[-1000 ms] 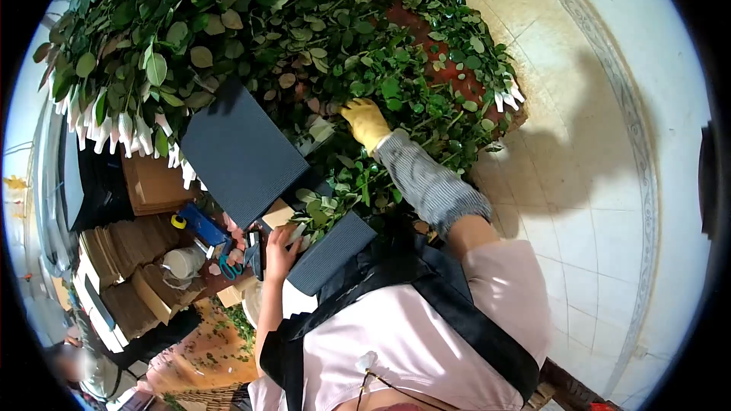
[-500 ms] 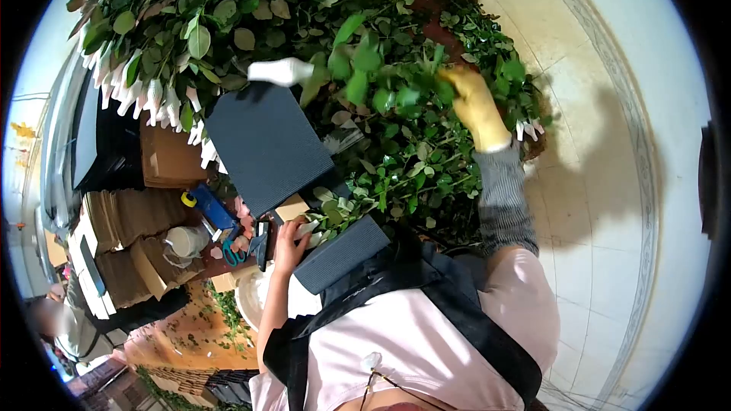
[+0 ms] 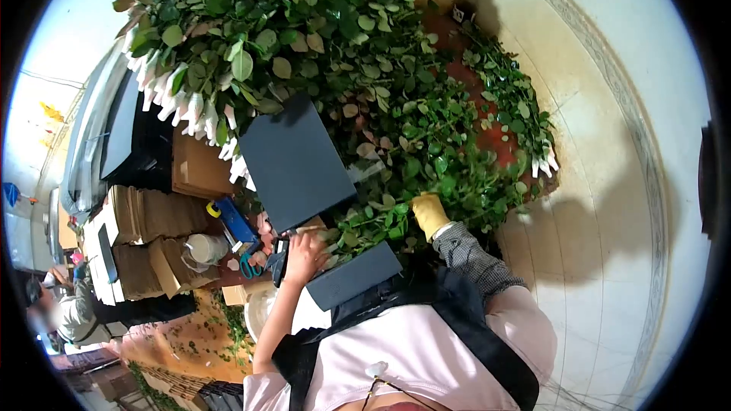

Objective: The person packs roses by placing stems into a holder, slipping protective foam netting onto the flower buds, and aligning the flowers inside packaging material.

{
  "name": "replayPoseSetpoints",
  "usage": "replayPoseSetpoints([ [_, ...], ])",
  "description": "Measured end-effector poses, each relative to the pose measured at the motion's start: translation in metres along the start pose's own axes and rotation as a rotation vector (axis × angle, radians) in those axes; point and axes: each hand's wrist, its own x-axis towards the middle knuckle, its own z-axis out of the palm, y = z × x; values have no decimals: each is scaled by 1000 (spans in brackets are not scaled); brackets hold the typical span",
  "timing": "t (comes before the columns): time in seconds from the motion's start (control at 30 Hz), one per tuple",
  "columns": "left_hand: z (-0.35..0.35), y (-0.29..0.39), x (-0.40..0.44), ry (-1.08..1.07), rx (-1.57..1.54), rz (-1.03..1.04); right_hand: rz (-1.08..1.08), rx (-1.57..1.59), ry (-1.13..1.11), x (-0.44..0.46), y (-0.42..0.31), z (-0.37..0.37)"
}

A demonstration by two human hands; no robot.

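Observation:
My bare left hand (image 3: 304,257) has its fingers curled round a white-sleeved flower head (image 3: 329,239), between two dark corrugated boards. The larger board (image 3: 297,164) slants above it; the smaller board (image 3: 355,275) lies against my front. Leafy stems (image 3: 388,217) run rightward from my left hand to my right hand (image 3: 431,215), in a yellow glove, which is closed round them; its fingertips are partly hidden by leaves. A large heap of leafy stems (image 3: 304,38) with white-sleeved heads (image 3: 183,106) fills the upper left.
Blue-handled scissors (image 3: 248,265), a blue tool (image 3: 234,221), a white cup (image 3: 205,248) and stacked cardboard (image 3: 164,217) stand left of my left hand. More stems (image 3: 506,99) lie at the right table edge. A person (image 3: 75,312) is at the far left.
A white-sleeved stem was carried in over the large board by my gloved hand, which swung right, then came down toward me. My left hand stays between the boards. The view has shifted.

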Motion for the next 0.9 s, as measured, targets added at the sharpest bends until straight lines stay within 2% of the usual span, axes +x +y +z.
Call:
replayPoseSetpoints([
  [0.1, 17, -12, -6, -38, -201, -42, -77, 79, -420, 24, 18, -18],
  [0.13, 21, -13, -8, -46, -175, -44, -112, 119, -510, 37, 22, -36],
  [0.17, 20, -11, -8, -54, -121, -51, -151, 168, -511, 50, 21, -61],
  [0.2, 18, -10, -9, -64, -78, -56, -205, 255, -435, 64, 18, -89],
  [0.33, 24, -15, -10, -96, -93, -37, -590, 771, 175, 133, -52, -183],
  [0.37, 27, -17, -11, -98, -107, -29, -651, 988, 192, 147, -77, -194],
  [0.4, 27, -17, -11, -72, -119, -33, -693, 1105, 110, 159, -93, -203],
  [0.47, 28, -16, -13, -52, -88, -73, -690, 619, -208, 212, -114, -140],
  [0.53, 27, -11, -15, 26, -139, -96, -719, 192, -690, 250, -124, -68],
  [0.6, 43, -16, -22, 58, -218, -165, -695, 379, -718, 236, -119, -83],
  [0.7, 47, -12, -23, 150, -317, -207, -810, 633, -236, 258, -123, -149],
  [0.8, 48, -10, -23, 224, -358, -213, -872, 865, 503, 269, -132, -294],
  [0.83, 49, -11, -24, 228, -363, -214, -842, 816, 751, 283, -131, -330],
  [0.87, 50, -11, -25, 232, -364, -214, -752, 666, 904, 302, -128, -353],
  [0.9, 51, -11, -25, 235, -359, -218, -564, 383, 945, 323, -118, -354],
])
